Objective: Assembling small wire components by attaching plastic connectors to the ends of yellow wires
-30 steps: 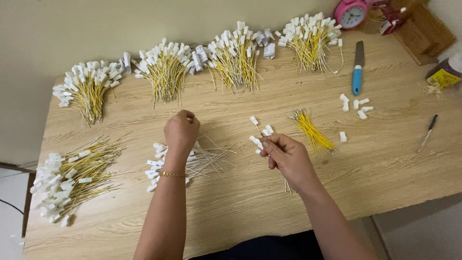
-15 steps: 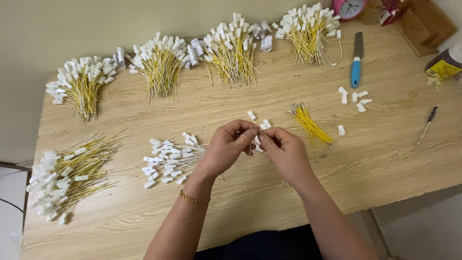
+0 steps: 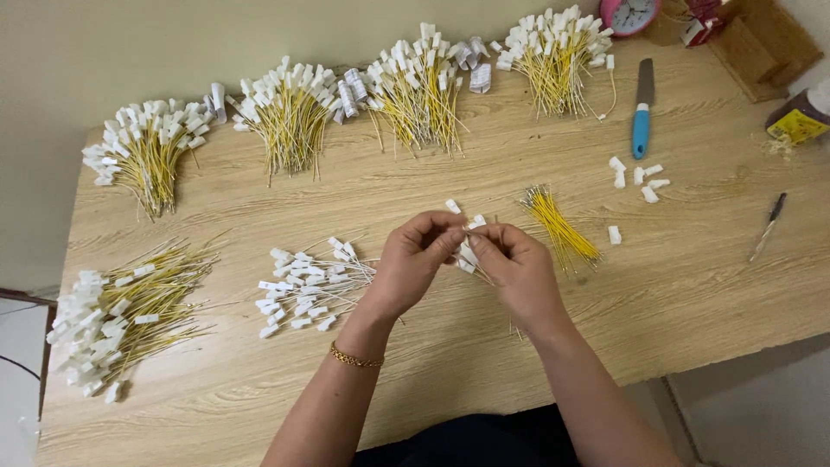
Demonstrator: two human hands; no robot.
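wood table (image 3: 259, 406) fills the view, its near edge running along the bottom and its left edge dropping off beside a large heap of yellow wires with white connectors (image 3: 112, 307). bare wood lies open in front of that heap and along the near edge, below both forearms. further in, near the left back corner, sits a fanned bundle (image 3: 143, 151), with a second fanned bundle (image 3: 290, 112) and a third (image 3: 415, 86) next along the wall. a smaller loose pile of white-tipped wires (image 3: 307, 285) lies just left of the left hand (image 3: 415, 264), touching or nearly touching its wrist side. the left hand's fingers are curled closed, thumb and forefinger pinching a small white connector with wire (image 3: 469, 246) held above the table's middle. the right hand (image 3: 519, 272) meets it fingertip to fingertip, fingers closed on the same piece, thin wires trailing down beneath. a lone white connector (image 3: 453, 207) lies just behind the hands. right of them a short bunch of bare yellow wires (image 3: 560, 227) lies close by, then scattered loose white connectors (image 3: 635, 177). a blue-handled knife (image 3: 641, 117) lies beyond, beside a fourth fanned bundle (image 3: 558, 52). a slim dark tool (image 3: 768, 227) lies near the right edge, with open wood around it.
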